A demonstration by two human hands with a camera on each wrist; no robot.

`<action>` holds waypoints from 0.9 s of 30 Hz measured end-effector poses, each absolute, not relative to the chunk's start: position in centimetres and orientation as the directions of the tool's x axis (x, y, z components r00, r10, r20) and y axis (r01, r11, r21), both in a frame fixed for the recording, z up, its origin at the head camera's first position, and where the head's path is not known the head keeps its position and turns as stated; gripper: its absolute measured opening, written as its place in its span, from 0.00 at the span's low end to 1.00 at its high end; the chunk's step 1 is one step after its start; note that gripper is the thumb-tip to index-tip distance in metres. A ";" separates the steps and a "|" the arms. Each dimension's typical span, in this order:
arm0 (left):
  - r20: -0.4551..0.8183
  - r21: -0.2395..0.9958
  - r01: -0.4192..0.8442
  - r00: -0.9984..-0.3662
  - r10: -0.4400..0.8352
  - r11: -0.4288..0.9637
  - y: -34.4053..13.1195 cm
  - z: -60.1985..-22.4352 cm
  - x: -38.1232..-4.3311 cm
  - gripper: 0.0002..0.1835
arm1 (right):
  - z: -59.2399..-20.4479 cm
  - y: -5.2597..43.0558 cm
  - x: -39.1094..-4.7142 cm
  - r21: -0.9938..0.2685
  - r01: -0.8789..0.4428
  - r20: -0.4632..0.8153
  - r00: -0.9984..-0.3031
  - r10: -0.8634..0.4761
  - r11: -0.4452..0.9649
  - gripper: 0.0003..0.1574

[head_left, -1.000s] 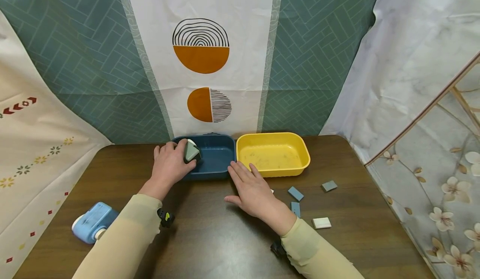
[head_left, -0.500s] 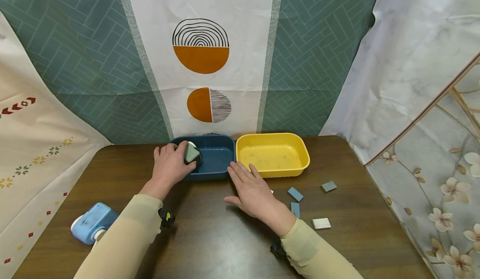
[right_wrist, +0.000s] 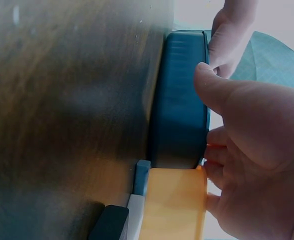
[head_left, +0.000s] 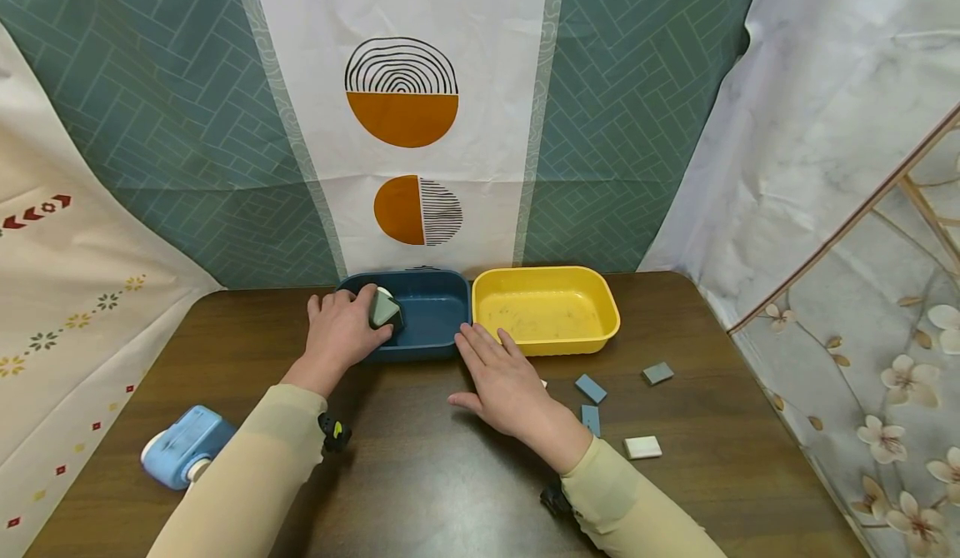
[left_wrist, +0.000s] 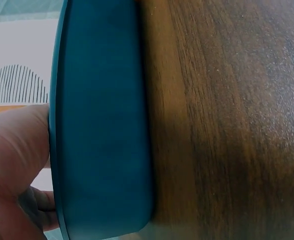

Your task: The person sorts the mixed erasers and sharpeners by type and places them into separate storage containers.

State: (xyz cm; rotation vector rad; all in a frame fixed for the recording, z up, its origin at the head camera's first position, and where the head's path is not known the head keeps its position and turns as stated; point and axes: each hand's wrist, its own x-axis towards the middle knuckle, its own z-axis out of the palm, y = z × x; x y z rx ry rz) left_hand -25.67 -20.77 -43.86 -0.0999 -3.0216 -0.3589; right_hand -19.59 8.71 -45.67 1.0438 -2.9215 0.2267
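Observation:
My left hand (head_left: 337,333) reaches over the left end of the dark blue tray (head_left: 442,350). Its thumb and fingers hold a pale green block with dark sides (head_left: 385,310), and a bit of white shows behind that block. Only part of this hand (left_wrist: 12,160) appears past the tray rim in the left wrist view. My right hand (head_left: 502,379) has straight fingers, whose tips lie where the blue tray meets the yellow tray (head_left: 555,346). Whether they press on the rims is hard to tell.
Small rectangular blocks lie on the table right of my right hand: a blue-grey block (head_left: 591,387), another blue-grey block (head_left: 591,419), a grey-green block (head_left: 658,373) and a white block (head_left: 642,447). A light-blue boxy object (head_left: 189,446) stands at left. Cloth hangs behind the trays.
The blue tray's left end has shifted very slightly to the left. Both hands stay almost in place, the left one with the pale green block.

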 end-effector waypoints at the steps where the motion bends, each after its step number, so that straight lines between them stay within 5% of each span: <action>1: 0.101 0.229 0.073 -0.994 0.051 0.971 -20.7 -43.8 -25.7 0.43 | -45.7 8.7 -19.6 -0.125 -0.632 0.077 -0.775 -0.628 0.765 0.59; 27: 0.004 0.181 0.057 -0.998 0.057 0.982 -20.5 -43.1 -25.8 0.45 | -45.5 8.7 -19.5 -0.131 -0.625 0.068 -0.780 -0.622 0.769 0.58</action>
